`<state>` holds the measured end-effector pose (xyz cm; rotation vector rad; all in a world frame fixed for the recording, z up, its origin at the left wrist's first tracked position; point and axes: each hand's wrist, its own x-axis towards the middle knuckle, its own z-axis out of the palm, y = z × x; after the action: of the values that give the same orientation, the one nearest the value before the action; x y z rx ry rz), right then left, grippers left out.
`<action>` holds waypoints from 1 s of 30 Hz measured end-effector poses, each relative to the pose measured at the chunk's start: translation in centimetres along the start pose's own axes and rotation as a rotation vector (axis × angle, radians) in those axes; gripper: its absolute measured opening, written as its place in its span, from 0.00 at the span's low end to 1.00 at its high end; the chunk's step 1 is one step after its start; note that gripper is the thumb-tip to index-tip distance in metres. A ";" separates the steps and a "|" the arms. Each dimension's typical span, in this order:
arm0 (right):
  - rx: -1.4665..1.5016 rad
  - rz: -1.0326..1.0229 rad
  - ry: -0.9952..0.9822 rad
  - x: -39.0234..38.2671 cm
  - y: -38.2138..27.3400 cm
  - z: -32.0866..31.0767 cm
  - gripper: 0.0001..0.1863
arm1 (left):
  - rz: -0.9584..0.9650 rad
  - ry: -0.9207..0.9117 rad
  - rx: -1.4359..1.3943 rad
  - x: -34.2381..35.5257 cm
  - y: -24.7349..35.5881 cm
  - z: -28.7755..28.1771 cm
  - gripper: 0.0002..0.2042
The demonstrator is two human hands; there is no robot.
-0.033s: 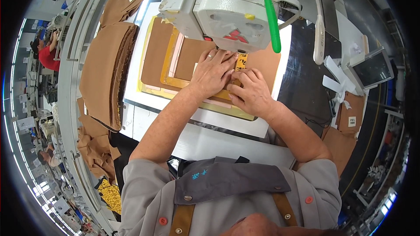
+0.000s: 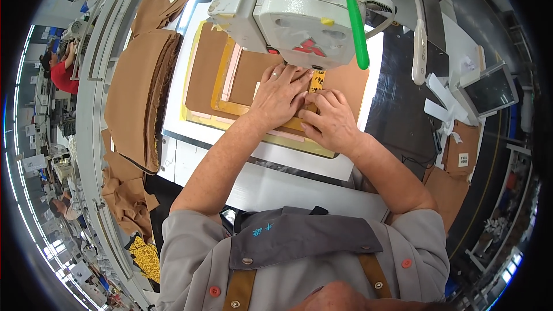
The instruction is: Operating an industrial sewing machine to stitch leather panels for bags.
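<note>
My left hand [image 2: 275,95] lies flat on the brown fabric piece [image 2: 247,75], its fingers stretched toward the underside of the white sewing machine head [image 2: 305,17]. Close beside it, my right hand [image 2: 332,120] has its fingers bent and drawn together at the lower right corner of a yellow template frame [image 2: 227,106]. What those fingertips hold, if anything, is hidden. A yellow strip with dark markings [image 2: 317,80] shows just beyond the right hand. Fabric and frame rest on a larger yellow-edged clear template [image 2: 314,148]. The machine head hides the tips of my left fingers.
A thick stack of brown fabric panels [image 2: 138,92] stands at the left. A green-handled tool [image 2: 357,31] and a pale wand-shaped device [image 2: 420,52] hang near the machine. At the right are a screen [image 2: 489,93] and more brown pieces [image 2: 461,150].
</note>
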<state>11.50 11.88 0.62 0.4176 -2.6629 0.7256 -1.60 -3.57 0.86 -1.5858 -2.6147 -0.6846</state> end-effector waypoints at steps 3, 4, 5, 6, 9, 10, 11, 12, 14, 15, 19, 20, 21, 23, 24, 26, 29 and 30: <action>-0.030 0.007 0.033 0.2 0.2 0.0 0.09 | 0.032 0.008 -0.015 -0.1 -0.1 -0.6 0.21; -0.046 0.014 0.036 0.3 0.4 -0.1 0.09 | 0.028 -0.068 -0.038 -0.3 -0.2 -0.8 0.21; -0.062 0.024 0.039 0.3 0.4 -0.2 0.09 | 0.025 -0.145 -0.062 -0.4 -0.2 -1.0 0.22; -0.062 0.027 0.042 0.3 0.5 -0.2 0.09 | 0.029 -0.148 -0.062 -0.6 -0.2 -0.8 0.22; -0.099 0.020 0.036 0.5 1.0 -0.3 0.09 | 0.048 -0.053 -0.109 -0.6 0.0 -0.6 0.21; -0.113 0.024 0.026 0.5 1.1 -0.3 0.10 | 0.065 -0.042 -0.112 -0.5 -0.1 -0.6 0.21; -0.127 0.026 0.015 0.5 1.2 -0.4 0.11 | 0.079 -0.029 -0.114 -0.3 -0.2 -0.7 0.20; -0.128 0.026 0.016 0.5 1.3 -0.5 0.11 | 0.080 -0.029 -0.114 -0.2 -0.2 -0.7 0.20; -0.145 0.044 0.003 0.5 1.3 -0.8 0.13 | 0.060 -0.046 -0.098 0.1 -0.2 -0.5 0.20; -0.147 0.047 0.002 0.5 1.4 -0.7 0.13 | 0.062 -0.047 -0.100 0.2 -0.2 -0.4 0.20; -0.201 0.050 0.005 0.5 2.1 -0.5 0.16 | 0.047 -0.046 -0.025 0.5 -0.6 -0.2 0.20; -0.220 0.043 0.010 0.5 2.1 -0.4 0.18 | 0.072 -0.051 -0.015 0.5 -0.8 -0.2 0.20; -0.220 0.046 0.010 0.5 2.1 -0.4 0.18 | 0.074 -0.054 -0.016 0.5 -1.2 -0.2 0.20; -0.183 0.166 -0.028 0.5 2.2 -0.5 0.20 | 0.097 -0.142 -0.043 0.5 -1.8 -0.5 0.22; -0.184 0.169 -0.026 0.5 2.4 -0.5 0.20 | 0.100 -0.144 -0.043 0.5 -1.9 -0.4 0.22; -0.219 0.118 -0.009 0.4 3.1 -0.4 0.19 | 0.117 -0.082 -0.005 0.5 -1.6 -0.4 0.22; -0.226 0.114 0.024 0.4 3.7 -0.4 0.17 | 0.039 -0.069 0.026 0.4 -0.6 -0.9 0.21; -0.228 0.121 0.026 0.5 3.8 -0.5 0.17 | 0.044 -0.073 0.024 0.5 -0.6 -0.7 0.21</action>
<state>9.81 15.21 -0.46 0.1867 -2.7243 0.4489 -2.44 -3.66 1.40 -1.6880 -2.6181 -0.6017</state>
